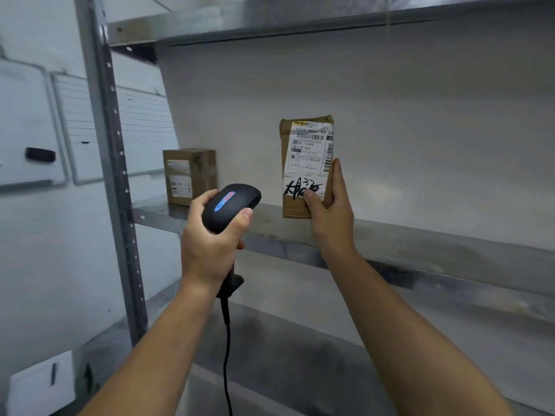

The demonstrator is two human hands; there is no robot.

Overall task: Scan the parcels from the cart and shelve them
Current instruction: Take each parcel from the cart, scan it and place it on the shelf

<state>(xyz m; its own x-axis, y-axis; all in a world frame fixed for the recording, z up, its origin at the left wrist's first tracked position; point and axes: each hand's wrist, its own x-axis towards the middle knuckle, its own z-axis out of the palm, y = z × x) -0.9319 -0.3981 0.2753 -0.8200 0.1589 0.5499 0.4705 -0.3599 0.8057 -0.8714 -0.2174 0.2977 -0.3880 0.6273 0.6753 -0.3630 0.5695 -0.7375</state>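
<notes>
My right hand (pixel 330 211) grips a small brown cardboard parcel (pixel 303 163) upright by its lower right corner, thumb on the white shipping label with black handwriting. The parcel's bottom is level with the middle metal shelf (pixel 390 235); whether it touches the shelf I cannot tell. My left hand (pixel 210 244) holds a black corded barcode scanner (pixel 229 205) by its handle, head up with a blue light lit, to the left of the parcel. A second brown parcel (pixel 189 175) stands at the shelf's left end.
A grey perforated upright post (pixel 111 151) frames the rack's left side. An upper shelf (pixel 270 22) runs above and a lower shelf (pixel 285 355) below. Whiteboards (pixel 36 127) hang on the wall to the left. The scanner's cable (pixel 226 355) hangs down.
</notes>
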